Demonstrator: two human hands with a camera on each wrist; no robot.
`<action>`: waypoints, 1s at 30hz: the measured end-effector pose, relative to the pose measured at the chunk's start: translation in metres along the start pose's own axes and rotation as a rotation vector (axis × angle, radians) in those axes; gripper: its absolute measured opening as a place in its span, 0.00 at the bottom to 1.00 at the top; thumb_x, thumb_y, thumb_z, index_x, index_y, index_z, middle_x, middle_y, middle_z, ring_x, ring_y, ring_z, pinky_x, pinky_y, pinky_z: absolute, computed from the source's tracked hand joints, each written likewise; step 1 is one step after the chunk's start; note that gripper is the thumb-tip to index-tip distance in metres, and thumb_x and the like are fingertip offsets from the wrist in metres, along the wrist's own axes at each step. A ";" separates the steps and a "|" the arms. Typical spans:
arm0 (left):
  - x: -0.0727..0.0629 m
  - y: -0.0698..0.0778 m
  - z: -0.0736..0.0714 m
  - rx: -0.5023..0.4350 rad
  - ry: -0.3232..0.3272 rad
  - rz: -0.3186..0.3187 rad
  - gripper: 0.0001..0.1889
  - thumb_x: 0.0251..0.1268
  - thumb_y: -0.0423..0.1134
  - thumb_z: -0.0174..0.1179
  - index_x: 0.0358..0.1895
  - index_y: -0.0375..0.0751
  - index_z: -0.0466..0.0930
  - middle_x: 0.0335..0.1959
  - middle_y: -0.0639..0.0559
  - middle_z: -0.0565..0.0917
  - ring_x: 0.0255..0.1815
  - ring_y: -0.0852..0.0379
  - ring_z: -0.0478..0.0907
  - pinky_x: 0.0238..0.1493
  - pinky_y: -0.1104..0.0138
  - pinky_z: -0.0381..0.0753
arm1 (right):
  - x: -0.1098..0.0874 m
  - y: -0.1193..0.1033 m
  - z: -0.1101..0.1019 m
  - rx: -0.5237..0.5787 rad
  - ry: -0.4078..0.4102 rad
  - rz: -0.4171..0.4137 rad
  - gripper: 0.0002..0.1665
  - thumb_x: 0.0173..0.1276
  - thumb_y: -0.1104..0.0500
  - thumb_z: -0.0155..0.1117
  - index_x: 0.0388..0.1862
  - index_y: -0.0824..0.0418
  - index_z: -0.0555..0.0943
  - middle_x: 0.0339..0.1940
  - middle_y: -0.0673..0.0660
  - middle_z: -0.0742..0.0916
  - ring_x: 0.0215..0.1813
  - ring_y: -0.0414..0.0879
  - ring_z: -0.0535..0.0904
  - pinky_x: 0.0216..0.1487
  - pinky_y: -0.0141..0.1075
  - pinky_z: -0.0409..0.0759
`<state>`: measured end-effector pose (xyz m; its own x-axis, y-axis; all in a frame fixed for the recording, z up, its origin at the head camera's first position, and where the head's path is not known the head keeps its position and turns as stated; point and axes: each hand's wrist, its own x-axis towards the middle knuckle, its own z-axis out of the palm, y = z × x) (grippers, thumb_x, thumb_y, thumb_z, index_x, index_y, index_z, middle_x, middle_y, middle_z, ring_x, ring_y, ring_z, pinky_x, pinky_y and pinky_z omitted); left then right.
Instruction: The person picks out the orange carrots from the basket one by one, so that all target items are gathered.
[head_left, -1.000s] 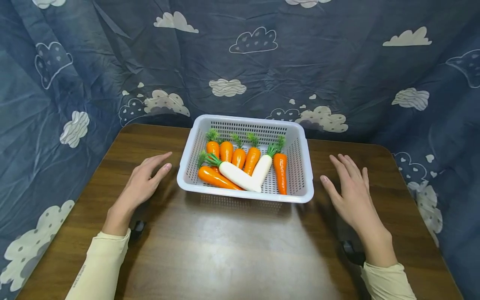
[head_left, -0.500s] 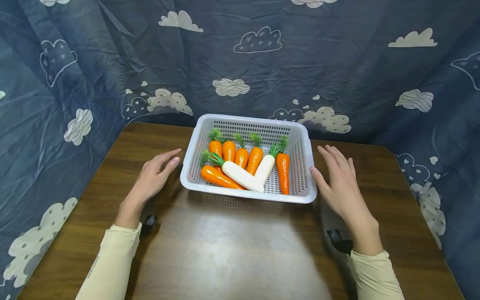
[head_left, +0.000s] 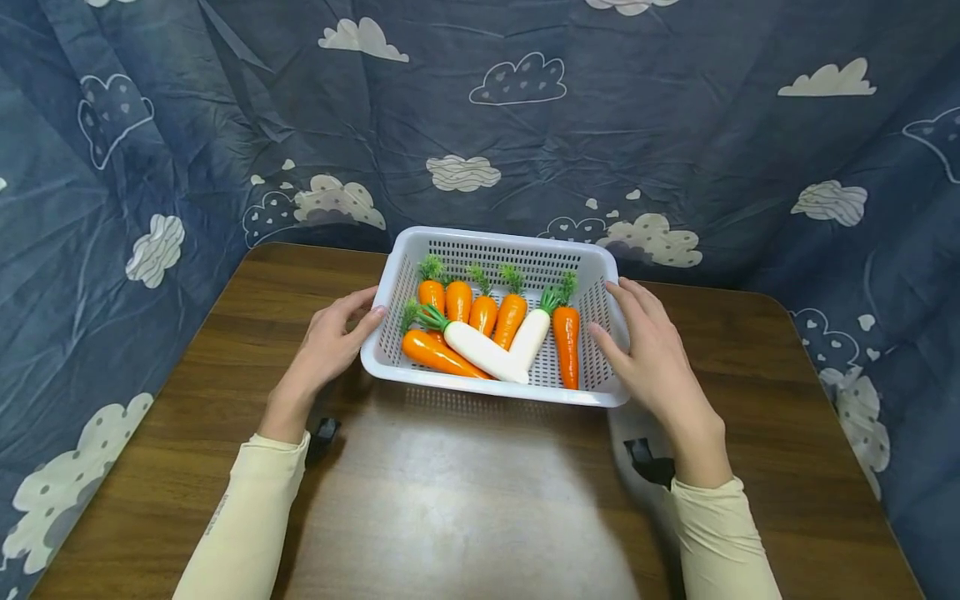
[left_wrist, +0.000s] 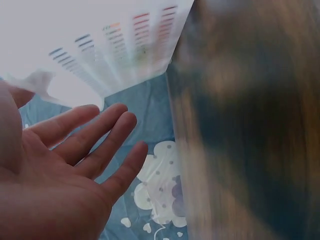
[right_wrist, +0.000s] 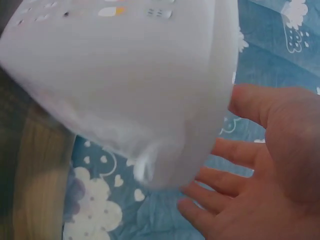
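Note:
A white plastic basket (head_left: 450,384) with slotted walls stands toward the back of the wooden table. Inside it lie several orange carrots (head_left: 442,357) with green tops and two white radishes (head_left: 483,350). My left hand (head_left: 326,346) is at the basket's left side, its fingers loosely extended and thumb by the rim; the left wrist view shows these fingers (left_wrist: 97,145) spread below the wall. At the right side, my right hand (head_left: 660,358) has its thumb over the rim and its fingers along the outer edge. Firm contact is hard to judge for either hand.
The brown table (head_left: 465,508) extends in front of the basket and to both sides. A dark blue curtain (head_left: 660,142) with cloud prints hangs close behind the table. Dark wrist devices (head_left: 649,463) sit under both wrists.
Both hands have moved inward, the left rightward and the right leftward, from beside the basket to its side rims. The basket and vegetables keep their places on the table.

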<state>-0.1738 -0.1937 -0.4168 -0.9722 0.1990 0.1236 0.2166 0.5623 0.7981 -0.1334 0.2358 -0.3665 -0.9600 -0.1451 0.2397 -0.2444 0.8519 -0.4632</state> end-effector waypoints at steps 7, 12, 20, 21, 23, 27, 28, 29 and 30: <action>0.003 -0.002 0.007 -0.012 -0.003 -0.027 0.28 0.82 0.51 0.56 0.76 0.40 0.73 0.60 0.37 0.85 0.57 0.39 0.86 0.57 0.46 0.85 | 0.010 -0.009 0.008 -0.025 -0.092 0.039 0.41 0.77 0.49 0.65 0.82 0.63 0.65 0.83 0.69 0.65 0.82 0.69 0.60 0.77 0.70 0.61; 0.003 -0.002 0.008 -0.017 0.009 -0.031 0.26 0.82 0.51 0.55 0.72 0.40 0.76 0.58 0.37 0.86 0.54 0.40 0.87 0.55 0.47 0.85 | 0.015 -0.013 0.017 -0.033 -0.151 0.052 0.39 0.77 0.51 0.65 0.80 0.64 0.66 0.83 0.69 0.66 0.81 0.69 0.61 0.77 0.69 0.62; 0.001 -0.005 0.008 -0.042 -0.010 -0.040 0.24 0.83 0.53 0.53 0.68 0.40 0.79 0.57 0.38 0.87 0.50 0.43 0.87 0.52 0.53 0.84 | 0.025 -0.019 0.028 -0.047 -0.220 0.078 0.43 0.77 0.49 0.67 0.82 0.64 0.63 0.83 0.69 0.65 0.79 0.70 0.66 0.75 0.67 0.66; 0.001 -0.005 0.007 -0.043 -0.013 -0.040 0.24 0.83 0.53 0.53 0.68 0.40 0.79 0.56 0.38 0.88 0.49 0.44 0.87 0.51 0.55 0.83 | 0.027 -0.020 0.029 -0.050 -0.228 0.084 0.43 0.77 0.49 0.67 0.82 0.64 0.63 0.83 0.69 0.65 0.79 0.70 0.66 0.75 0.66 0.66; 0.001 -0.006 0.007 -0.042 -0.014 -0.042 0.24 0.83 0.53 0.52 0.67 0.40 0.80 0.54 0.38 0.89 0.47 0.45 0.87 0.48 0.59 0.83 | 0.029 -0.023 0.031 -0.055 -0.246 0.098 0.43 0.77 0.49 0.67 0.82 0.65 0.63 0.83 0.69 0.65 0.79 0.69 0.66 0.75 0.66 0.67; 0.000 -0.006 0.008 -0.040 -0.023 -0.044 0.24 0.84 0.53 0.52 0.66 0.40 0.81 0.51 0.39 0.90 0.45 0.47 0.86 0.46 0.63 0.81 | 0.035 -0.029 0.034 -0.063 -0.285 0.128 0.44 0.77 0.49 0.66 0.82 0.66 0.62 0.83 0.70 0.65 0.79 0.69 0.66 0.76 0.65 0.67; 0.001 -0.006 0.009 -0.043 -0.026 -0.044 0.24 0.84 0.53 0.52 0.66 0.40 0.81 0.50 0.39 0.90 0.45 0.47 0.86 0.46 0.63 0.81 | 0.036 -0.030 0.035 -0.067 -0.292 0.133 0.43 0.77 0.50 0.66 0.82 0.66 0.62 0.83 0.70 0.66 0.79 0.69 0.67 0.76 0.64 0.67; 0.001 -0.006 0.009 -0.045 -0.030 -0.044 0.24 0.84 0.54 0.51 0.66 0.40 0.81 0.50 0.39 0.90 0.45 0.47 0.86 0.46 0.63 0.81 | 0.037 -0.031 0.035 -0.072 -0.298 0.135 0.43 0.76 0.51 0.66 0.82 0.66 0.62 0.83 0.69 0.66 0.79 0.68 0.67 0.76 0.64 0.68; 0.002 -0.006 0.009 -0.049 -0.035 -0.043 0.24 0.84 0.54 0.51 0.66 0.40 0.81 0.50 0.39 0.90 0.45 0.47 0.86 0.46 0.63 0.81 | 0.037 -0.031 0.036 -0.078 -0.300 0.137 0.43 0.76 0.52 0.66 0.82 0.66 0.62 0.82 0.69 0.67 0.78 0.68 0.69 0.75 0.63 0.68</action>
<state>-0.1758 -0.1890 -0.4265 -0.9766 0.2041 0.0685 0.1692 0.5310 0.8303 -0.1667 0.1858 -0.3739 -0.9835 -0.1586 -0.0874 -0.1106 0.9081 -0.4038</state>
